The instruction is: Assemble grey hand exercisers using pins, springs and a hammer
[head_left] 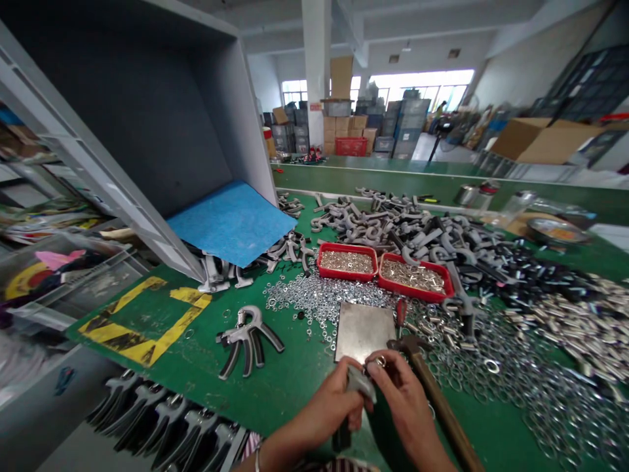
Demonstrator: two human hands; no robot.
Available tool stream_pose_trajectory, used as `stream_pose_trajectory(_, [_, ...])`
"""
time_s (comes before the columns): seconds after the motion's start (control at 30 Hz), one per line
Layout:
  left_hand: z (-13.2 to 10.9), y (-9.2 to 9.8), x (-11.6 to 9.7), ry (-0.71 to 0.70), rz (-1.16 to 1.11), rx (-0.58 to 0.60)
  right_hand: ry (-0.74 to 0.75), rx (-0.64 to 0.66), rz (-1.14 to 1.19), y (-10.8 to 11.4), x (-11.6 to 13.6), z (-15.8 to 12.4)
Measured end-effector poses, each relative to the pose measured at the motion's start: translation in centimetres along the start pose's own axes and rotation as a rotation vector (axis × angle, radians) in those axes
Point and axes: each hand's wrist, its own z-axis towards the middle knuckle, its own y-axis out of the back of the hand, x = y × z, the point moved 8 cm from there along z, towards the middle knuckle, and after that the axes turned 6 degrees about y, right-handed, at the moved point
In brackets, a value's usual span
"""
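My left hand [330, 401] is closed around a grey and black handle piece [361, 385], its curved grey end pointing up and right. Close beside it, my right hand [400, 393] pinches a small shiny metal ring [380, 361] against the top of that piece. Just beyond both hands lies a flat square metal plate [364, 330]. A hammer [437, 393] with a wooden shaft rests along the right side of my right hand. Left of the plate, two hand grip exercisers with springs [249, 341] lie together on the green table.
Two red trays [324, 274] of tiny metal parts stand behind scattered nuts [299, 298]. Piles of grey handles [407, 223], metal pins [580, 321] and rings [496, 387] cover the right. A grey tilted bin [246, 111] with a blue sheet [233, 223] stands left.
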Motion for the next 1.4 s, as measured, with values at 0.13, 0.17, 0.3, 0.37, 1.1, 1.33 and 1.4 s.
stream_pose_trajectory(0.13, [-2.0, -3.2, 0.1, 0.123, 0.003, 0.36, 0.03, 0.17, -0.009, 0.0, 0.5, -0.1])
stream_pose_trajectory(0.17, [-2.3, -3.3, 0.1, 0.137, -0.033, 0.369, 0.031, 0.22, -0.034, 0.4, 0.4, -0.3])
stream_pose_trajectory(0.3, [-1.3, -0.8, 0.1, 0.066, -0.109, 0.084, 0.186, 0.268, -0.544, 5.3, -0.1, -2.3])
stream_pose_trajectory(0.37, [-0.6, 1.1, -1.0, -0.058, -0.06, -0.091, 0.302, 0.249, -0.898, 7.8, -0.7, -3.7])
stream_pose_trajectory(1.1, [-0.6, -0.4, -5.8, -0.449, 0.551, -0.479, -0.334, 0.158, 0.659, -0.8, -1.8, -1.5])
stream_pose_trajectory(1.33, [0.3, 0.0, -5.4, -0.334, 0.419, -0.503, 0.018, 0.086, 0.126, 1.6, -0.2, -0.1])
stream_pose_trajectory(1.4, [0.5, -0.3, -5.7, -0.319, 0.37, -0.438, 0.302, 0.055, -0.176, 2.3, 1.6, 0.0])
